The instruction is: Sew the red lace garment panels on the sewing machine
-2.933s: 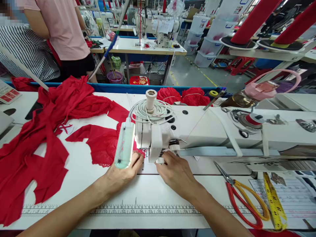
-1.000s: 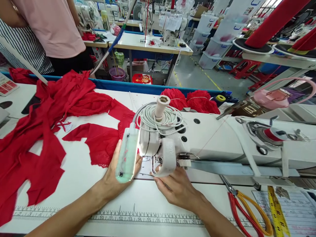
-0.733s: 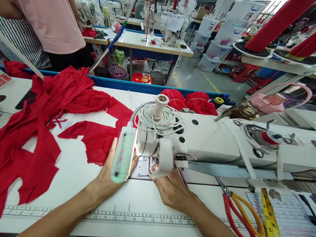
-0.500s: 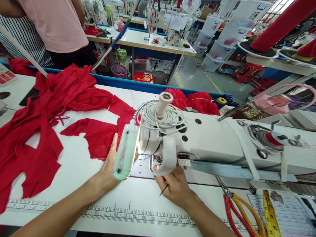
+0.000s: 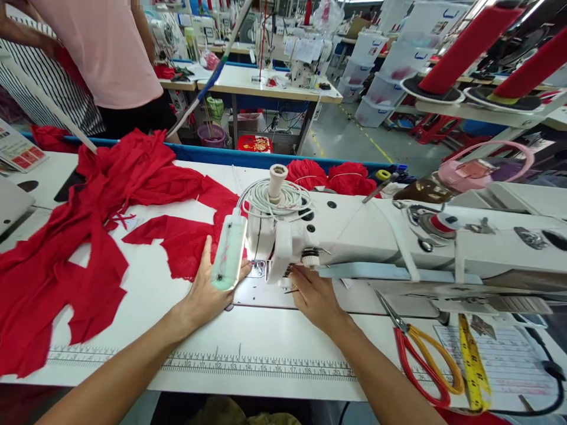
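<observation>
- Fabric (image 5: 66, 265): red, partly lace.
- Machine (image 5: 376, 230): white.
- Lamp (image 5: 228, 257): pale green.
- Table (image 5: 266, 336): white, with a black printed ruler.
- Scissors (image 5: 425, 366): red and yellow handles.
- Tape (image 5: 472, 360): yellow.
- Cones (image 5: 465, 50): red.
- Shirt (image 5: 110, 47): pink.
- Top (image 5: 57, 94): black-and-white stripes.

Left hand (image 5: 207, 292) fingertips behind lamp (image 5: 229, 254); right hand (image 5: 316, 298) fingertips under machine head (image 5: 283, 239) (needle unseen).

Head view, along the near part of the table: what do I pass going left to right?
From the left: red fabric → left hand → right hand → scissors → yellow tape measure.
</observation>
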Available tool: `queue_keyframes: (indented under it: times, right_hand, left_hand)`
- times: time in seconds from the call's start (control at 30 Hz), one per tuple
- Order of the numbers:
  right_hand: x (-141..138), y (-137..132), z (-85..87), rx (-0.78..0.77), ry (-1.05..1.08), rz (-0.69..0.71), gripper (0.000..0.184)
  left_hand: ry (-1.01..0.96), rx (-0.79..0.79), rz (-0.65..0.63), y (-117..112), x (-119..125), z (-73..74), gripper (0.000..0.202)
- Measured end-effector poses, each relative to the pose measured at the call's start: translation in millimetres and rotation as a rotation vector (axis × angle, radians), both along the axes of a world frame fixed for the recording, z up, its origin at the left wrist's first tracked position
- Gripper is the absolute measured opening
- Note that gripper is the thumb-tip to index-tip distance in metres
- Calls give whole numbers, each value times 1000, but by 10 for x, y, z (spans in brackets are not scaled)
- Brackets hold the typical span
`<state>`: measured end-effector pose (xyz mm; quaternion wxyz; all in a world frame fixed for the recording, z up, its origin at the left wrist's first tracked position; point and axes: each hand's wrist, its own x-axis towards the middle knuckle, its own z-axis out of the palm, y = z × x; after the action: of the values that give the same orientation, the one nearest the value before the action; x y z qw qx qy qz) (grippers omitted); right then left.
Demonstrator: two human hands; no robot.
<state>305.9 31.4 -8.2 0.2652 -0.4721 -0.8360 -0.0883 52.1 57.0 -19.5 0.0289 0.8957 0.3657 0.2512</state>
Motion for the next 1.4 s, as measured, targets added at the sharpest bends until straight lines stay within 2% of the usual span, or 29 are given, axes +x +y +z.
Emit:
queue_keyframes:
  times: [0.07,0.17,0.3,0.5,0.57,0.6,0.67,0.7,0.77,0.83,0.87,0.97,1.03,1.1,1.2,1.23,1.3,1.33,1.4]
  right_hand:
    - [4,2,-8,-23,-40,-45,23]
    - [24,-9,-3,-93,-123,-198,26]
    - [67,-14,48,-191,-227,-383,35]
    - [100,13,108,-139,-243,-385,38]
    - [27,-38,145,-64,-181,-307,35]
    - [-42,-90,173,-28,-120,-220,34]
    - [-249,-248,244,-23,56,41,32]
    - [-386,-345,282,-80,158,163,29]
    - [-710,-539,344,-232,329,287,20]
    - [-1058,-683,356,-325,443,281,9]
    - [-1221,-725,338,-341,485,236,9]
    - [-1561,-761,220,-324,614,108,9]
    - [-1607,-775,166,-391,755,157,13]
    - [-1493,-833,201,-578,930,248,18]
    - [-1077,-982,483,-908,1129,297,32]
    - [-897,-1020,630,-977,1136,300,35]
    - [-527,-1030,952,-1083,961,304,40]
    - [-352,-995,1098,-1124,797,293,40]
    - [-64,-858,1289,-1092,478,217,32]
  left_hand:
    - [-133,-120,12,11,8,50,30]
    - [-341,-369,119,39,54,134,17]
    - [-497,-514,227,75,36,233,9]
    - [-874,-868,404,18,-357,500,16]
    - [-1050,-987,446,-84,-482,592,17]
    - [-1137,-1033,463,-150,-522,623,15]
    - [-1287,-1107,483,-299,-545,644,10]
    - [-1351,-1137,487,-378,-528,634,10]
    - [-1462,-1185,477,-531,-446,581,10]
    - [-1552,-1227,447,-667,-329,506,11]
    - [-1610,-1242,437,-723,-271,469,12]
    - [-1736,-1236,418,-833,-175,380,18]
    - [-1603,-1170,362,-857,-222,358,19]
    - [-1224,-978,285,-860,-365,392,16]
    - [-574,-539,242,-842,-683,617,13]
    - [-428,-491,201,-822,-792,746,14]
    - [-214,-601,47,-731,-976,1059,22]
    - [-155,-699,16,-653,-1039,1219,25]
    - [-64,-818,-13,-441,-1088,1469,29]
